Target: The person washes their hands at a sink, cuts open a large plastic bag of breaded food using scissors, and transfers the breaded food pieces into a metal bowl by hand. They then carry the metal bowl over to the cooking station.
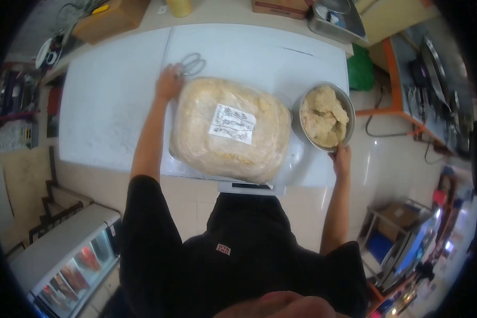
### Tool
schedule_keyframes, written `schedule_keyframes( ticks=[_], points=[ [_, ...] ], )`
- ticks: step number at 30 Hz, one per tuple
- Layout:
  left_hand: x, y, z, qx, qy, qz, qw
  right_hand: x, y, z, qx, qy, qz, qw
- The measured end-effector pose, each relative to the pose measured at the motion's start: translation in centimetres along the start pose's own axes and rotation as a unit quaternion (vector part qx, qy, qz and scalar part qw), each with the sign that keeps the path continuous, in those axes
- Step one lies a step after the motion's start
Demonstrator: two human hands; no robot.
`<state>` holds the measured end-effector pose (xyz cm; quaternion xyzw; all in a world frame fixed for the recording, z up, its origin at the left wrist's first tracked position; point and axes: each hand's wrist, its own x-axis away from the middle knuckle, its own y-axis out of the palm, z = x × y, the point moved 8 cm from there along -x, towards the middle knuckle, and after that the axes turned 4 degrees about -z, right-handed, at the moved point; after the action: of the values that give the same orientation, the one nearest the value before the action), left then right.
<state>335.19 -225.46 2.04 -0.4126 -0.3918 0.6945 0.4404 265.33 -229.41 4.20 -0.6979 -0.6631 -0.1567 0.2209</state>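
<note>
A large plastic-wrapped bundle of pale yellowish stuff (196, 122) with a white handwritten label (233, 124) sits in the middle of the white table, on what looks like a scale (252, 188) whose front edge shows. Past its upper left corner, my left hand (169, 84) has its fingers closed at the blade end of a pair of scissors (194, 64), with the handle loops pointing away. My right hand (342, 156) grips the near rim of a round metal bowl (298, 125) at the table's right side. Pale, lumpy dough-like pieces (324, 116) fill the bowl.
Along the back stand a cardboard box (114, 21), a yellow container (179, 7) and a metal tray (334, 29). To the right is an orange-edged counter (395, 79) with pans. A glass-fronted display case (74, 259) stands at lower left, a shelf unit (392, 233) at lower right.
</note>
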Motion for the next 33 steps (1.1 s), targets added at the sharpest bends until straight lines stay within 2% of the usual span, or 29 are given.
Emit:
schedule_keyframes(
  ticks=[2,3,5,6,7,8,10,11,12,14,17,18,20,22,23,24,27,30,32,33],
  points=[
    [-0.5,2.1,-2.0,-0.041,-0.066,-0.030,0.997,0.0,0.1,0.8,-0.038,0.001,0.003,0.999],
    [-0.6,0.5,0.3,-0.034,-0.122,-0.150,0.981,0.0,0.0,1.2,-0.059,-0.003,0.002,0.998],
    [-0.6,2.0,-1.6,0.096,-0.083,-0.025,0.992,1.7,1.1,0.4,-0.098,-0.001,-0.004,0.995],
    [-0.9,2.0,-2.5,0.159,-0.063,0.040,0.984,2.7,0.7,0.2,-0.082,-0.010,0.052,0.995],
    [-0.8,-2.5,1.9,0.138,-0.032,0.106,0.984,3.7,0.2,0.1,-0.067,-0.018,0.106,0.992],
    [-0.7,-5.7,6.4,0.219,-0.015,0.088,0.971,4.6,-0.2,0.0,-0.051,-0.027,0.160,0.985],
    [-0.3,-10.8,14.8,0.382,0.017,0.047,0.923,6.8,-1.0,-1.0,0.003,-0.159,0.224,0.962],
    [0.2,-11.8,19.8,0.277,0.125,-0.042,0.952,8.4,-1.2,-1.5,0.037,-0.220,0.250,0.942],
    [1.6,-11.8,23.9,0.162,0.229,-0.127,0.951,9.0,0.0,-2.5,0.070,-0.259,0.224,0.937],
    [3.3,-11.3,27.7,0.113,0.249,-0.218,0.937,9.9,4.5,-5.8,0.125,-0.340,0.162,0.918],
    [3.6,-9.9,26.3,0.099,0.318,-0.255,0.908,12.6,12.7,-13.4,0.205,-0.436,0.045,0.875],
    [3.4,-10.4,25.2,0.224,0.293,-0.251,0.895,13.1,15.0,-14.9,0.227,-0.470,0.003,0.853],
    [3.2,-11.0,22.5,0.462,0.230,-0.239,0.823,13.0,19.4,-15.7,0.234,-0.425,-0.107,0.868],
    [3.5,-10.9,21.6,0.573,0.185,-0.229,0.765,13.5,24.8,-15.5,0.291,-0.449,-0.184,0.824],
    [3.6,-10.9,21.3,0.626,0.160,-0.223,0.730,14.4,27.2,-15.3,0.314,-0.493,-0.194,0.788],
    [3.6,-11.2,21.4,0.633,0.158,-0.212,0.728,15.3,29.4,-15.0,0.337,-0.537,-0.202,0.747],
    [3.8,-11.1,21.8,0.639,0.138,-0.192,0.732,15.2,33.4,-10.8,0.520,-0.454,-0.297,0.660],
    [3.7,-10.6,22.4,0.617,0.113,-0.180,0.758,16.3,30.1,-12.7,0.420,-0.500,-0.233,0.721],
    [4.8,-11.3,24.7,0.613,0.098,-0.137,0.772,15.9,23.3,-15.6,0.304,-0.555,-0.119,0.765],
    [5.1,-10.0,25.8,0.488,0.183,-0.125,0.844,17.2,19.7,-18.3,0.316,-0.591,-0.013,0.742]
  ],
)
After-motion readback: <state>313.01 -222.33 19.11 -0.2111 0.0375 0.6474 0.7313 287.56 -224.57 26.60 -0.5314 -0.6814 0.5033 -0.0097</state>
